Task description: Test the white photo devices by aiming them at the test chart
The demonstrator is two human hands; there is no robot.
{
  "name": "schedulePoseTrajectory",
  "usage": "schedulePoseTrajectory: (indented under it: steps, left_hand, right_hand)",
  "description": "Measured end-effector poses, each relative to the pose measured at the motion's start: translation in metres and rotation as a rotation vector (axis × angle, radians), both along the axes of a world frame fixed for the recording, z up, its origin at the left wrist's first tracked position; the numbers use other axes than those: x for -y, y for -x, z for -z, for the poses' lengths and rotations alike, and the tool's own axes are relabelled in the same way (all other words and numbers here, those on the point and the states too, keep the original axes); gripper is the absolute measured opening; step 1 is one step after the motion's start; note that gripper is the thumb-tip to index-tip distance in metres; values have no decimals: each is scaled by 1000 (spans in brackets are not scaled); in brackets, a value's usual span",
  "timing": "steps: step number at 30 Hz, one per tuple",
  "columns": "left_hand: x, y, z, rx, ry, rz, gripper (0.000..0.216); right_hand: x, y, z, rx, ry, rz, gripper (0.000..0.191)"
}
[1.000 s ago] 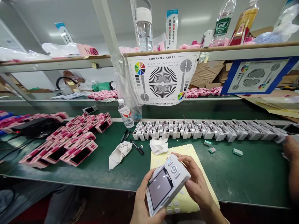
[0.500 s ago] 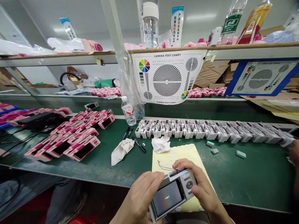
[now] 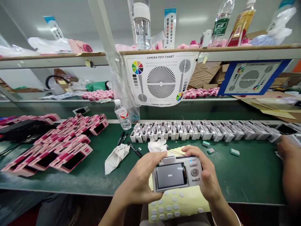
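over a green table (image 3: 249, 185), the left hand (image 3: 141, 179) and right hand (image 3: 209, 175) grip a camera (image 3: 194, 182), its screen (image 3: 170, 176) lit. maybe a check; the next move needs care.

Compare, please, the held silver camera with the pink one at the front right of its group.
The silver camera has a silvery body; the pink camera is pink. On the silver camera, the screen is lit grey with pale text; on the pink camera it looks black. The left hand and right hand hold the silver camera; the pink camera rests on the green table. Both have a rectangular screen.
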State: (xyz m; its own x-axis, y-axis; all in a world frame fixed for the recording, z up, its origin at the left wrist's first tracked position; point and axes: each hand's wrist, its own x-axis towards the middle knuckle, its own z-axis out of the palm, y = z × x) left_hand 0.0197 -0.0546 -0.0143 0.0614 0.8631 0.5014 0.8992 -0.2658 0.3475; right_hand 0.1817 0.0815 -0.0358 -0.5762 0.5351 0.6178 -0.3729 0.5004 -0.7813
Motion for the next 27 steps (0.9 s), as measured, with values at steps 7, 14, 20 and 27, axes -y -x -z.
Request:
schedulePoseTrajectory:
  steps: [7, 14, 20, 27]
  left_hand:
    - [-36, 13, -30, -106, -73, 53, 82]
    - [-63, 32, -39, -25, -90, 39, 77]
    - [-73, 42, -38, 27, -73, 32, 77]
    - [-76, 49, -33, 59, -51, 41, 81]
  right_hand:
    - [-26, 8, -28, -63, -60, 75, 52]
    - [-53, 28, -47, -24, -35, 77, 58]
    - [-63, 39, -41, -4, 18, 47, 61]
    - [-66, 44, -38, 60, 50, 70, 61]
